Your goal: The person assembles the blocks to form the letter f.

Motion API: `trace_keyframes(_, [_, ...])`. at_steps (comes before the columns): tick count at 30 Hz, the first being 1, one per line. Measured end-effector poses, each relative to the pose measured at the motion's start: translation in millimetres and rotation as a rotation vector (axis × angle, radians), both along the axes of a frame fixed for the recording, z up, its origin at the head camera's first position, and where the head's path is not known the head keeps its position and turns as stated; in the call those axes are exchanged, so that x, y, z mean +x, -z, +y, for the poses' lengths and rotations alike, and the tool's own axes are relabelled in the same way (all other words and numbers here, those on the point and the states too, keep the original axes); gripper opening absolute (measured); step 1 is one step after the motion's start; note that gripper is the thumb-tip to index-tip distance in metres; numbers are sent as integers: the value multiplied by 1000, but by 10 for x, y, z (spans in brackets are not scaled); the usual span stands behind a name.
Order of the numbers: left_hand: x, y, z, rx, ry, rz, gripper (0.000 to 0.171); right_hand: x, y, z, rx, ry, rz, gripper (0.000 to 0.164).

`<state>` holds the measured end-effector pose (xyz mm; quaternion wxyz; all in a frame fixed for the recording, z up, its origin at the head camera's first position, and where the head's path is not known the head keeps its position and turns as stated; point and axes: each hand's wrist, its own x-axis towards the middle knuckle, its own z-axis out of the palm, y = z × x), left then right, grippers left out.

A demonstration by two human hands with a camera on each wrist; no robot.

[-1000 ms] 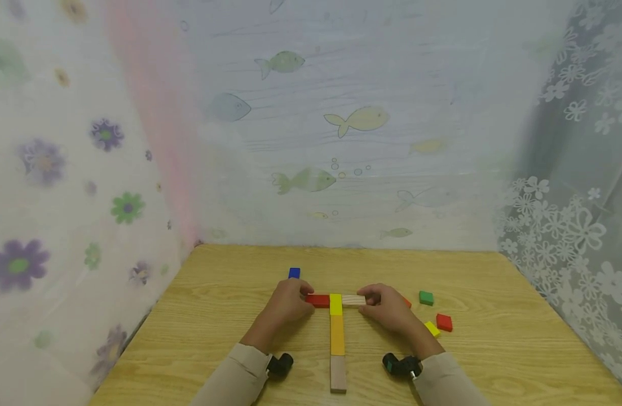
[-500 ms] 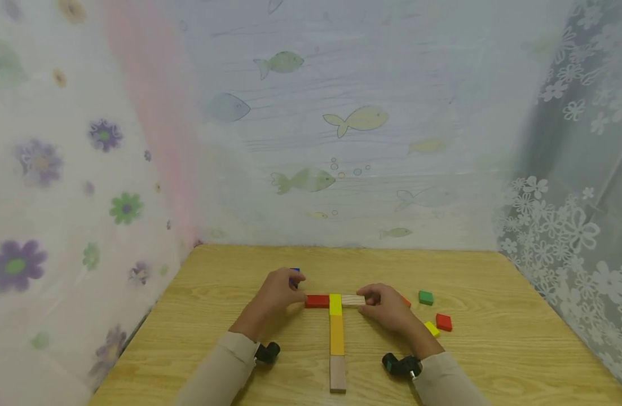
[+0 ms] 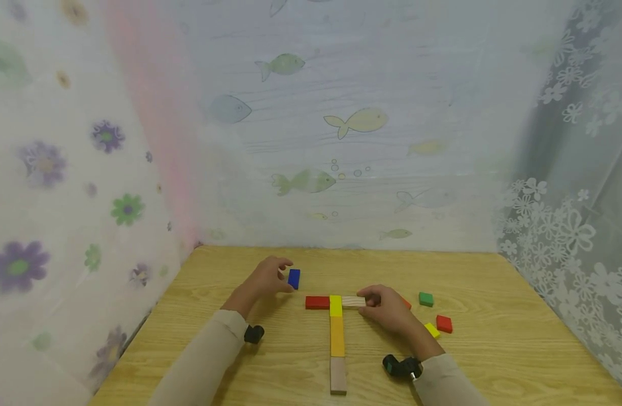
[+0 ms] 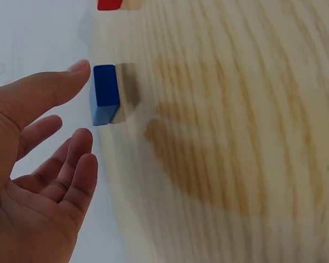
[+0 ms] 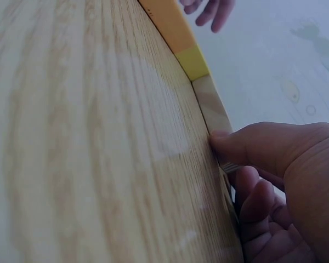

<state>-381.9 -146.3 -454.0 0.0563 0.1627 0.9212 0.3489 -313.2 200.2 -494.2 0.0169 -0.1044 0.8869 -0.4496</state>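
Note:
In the head view, my left hand [image 3: 265, 279] reaches beside a blue block [image 3: 294, 279], thumb and fingers spread apart. The left wrist view shows a gap between the hand and this blue block [image 4: 106, 90]. My right hand [image 3: 389, 310] pinches the right end of a plain wooden block [image 3: 353, 301] between thumb and fingers. That block adjoins a yellow block [image 3: 335, 305], with a red block [image 3: 317, 303] on the other side. Below the yellow one, an orange block [image 3: 337, 335] and a second plain block [image 3: 338, 375] continue the line, forming a T shape.
Right of my right hand lie a green block [image 3: 426, 299], a red block [image 3: 444, 323] and a yellow block [image 3: 432, 331]. An orange-red block [image 3: 406, 303] is partly hidden behind that hand. A fish-patterned curtain [image 3: 311, 220] hangs behind the wooden table [image 3: 219, 366].
My left hand has let go of the red block and moved left and away from me, over to the blue block. My right hand stays on the plain wooden block.

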Motion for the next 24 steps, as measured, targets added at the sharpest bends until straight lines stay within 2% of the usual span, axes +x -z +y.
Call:
trace_keyframes(7, [-74,53,-11,-17,3,-26,82,3,12,1,7,4,4,33])
trace_keyframes(14, [-153,95,-24,-72,20,-59,85,-9,21,-19,5,10,1,32])
trace_keyframes(24, [-186,83,4,-30,44,-124,85,8,-7,-12,27,17,-3,32])
